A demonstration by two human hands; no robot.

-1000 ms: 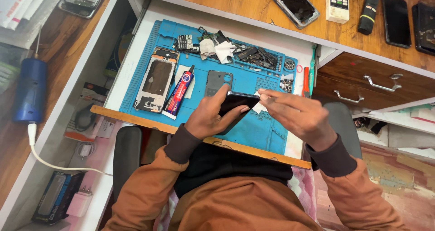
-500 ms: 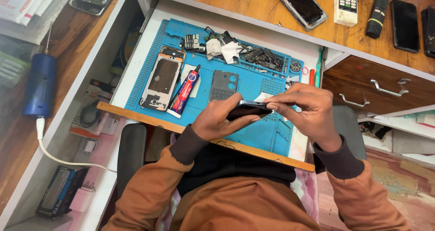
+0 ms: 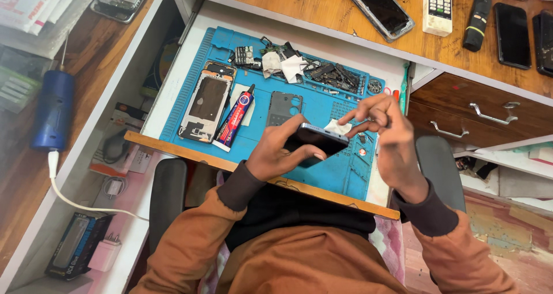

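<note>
**Phone in one hand, wipe in the other, everything else parked on the mat**

You're cradling the dark phone (image 3: 317, 144) in your left hand (image 3: 282, 155), fingers wrapping around its near edge and thumb running along the side, so it's sitting tilted just above the near right part of the blue work mat (image 3: 322, 178). Gripping it by the edges like that is probably keeping your skin off the flat face.

Your right hand (image 3: 386, 138) is hovering just right of the phone, fingers pinching toward its far end, where a small white wipe (image 3: 337, 128) is showing. I can't tell for sure whether you're actually pinching the wipe or just touching it.

The rest is lying on the mat, looking like it's parked out of the way but within reach: the opened phone frame (image 3: 204, 102) on the left, the red and blue glue tube (image 3: 235, 118) just beside it, the grey back cover (image 3: 283, 106) in the middle, and a heap of small parts (image 3: 328, 75) along the far edge. More handsets (image 3: 380, 8) are sitting on the wooden counter beyond.
</note>
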